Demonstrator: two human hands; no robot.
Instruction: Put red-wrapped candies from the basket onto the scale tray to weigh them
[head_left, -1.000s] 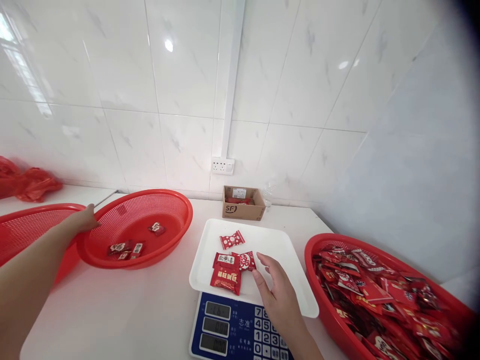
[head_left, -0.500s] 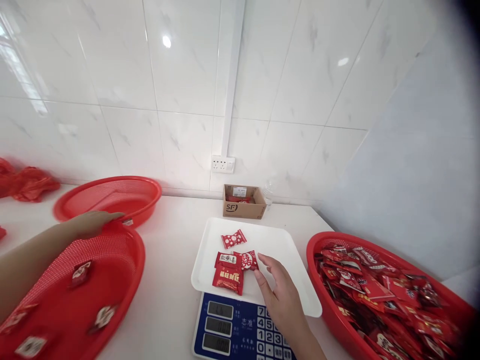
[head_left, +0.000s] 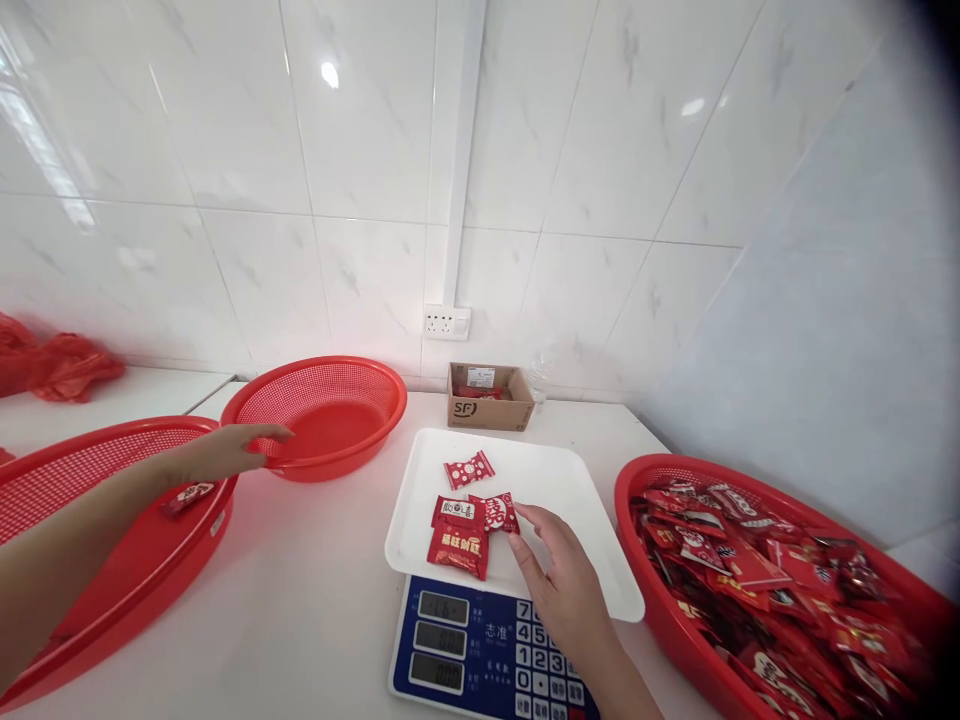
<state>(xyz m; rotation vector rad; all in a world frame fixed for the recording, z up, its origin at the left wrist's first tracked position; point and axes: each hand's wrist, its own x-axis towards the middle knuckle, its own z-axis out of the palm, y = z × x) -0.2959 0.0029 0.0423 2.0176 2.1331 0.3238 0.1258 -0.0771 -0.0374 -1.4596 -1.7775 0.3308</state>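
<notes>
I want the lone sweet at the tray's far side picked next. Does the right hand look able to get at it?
Probably yes: the right hand rests on the white tray, and bare tray lies between it and the lone sweet.

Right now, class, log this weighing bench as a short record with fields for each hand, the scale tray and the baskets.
left hand: open, on rim of empty red basket
right hand: open, fingertips at candy packets
white tray: on scale, four packets
right basket: heaped with red packets
near left basket: one packet visible
</notes>
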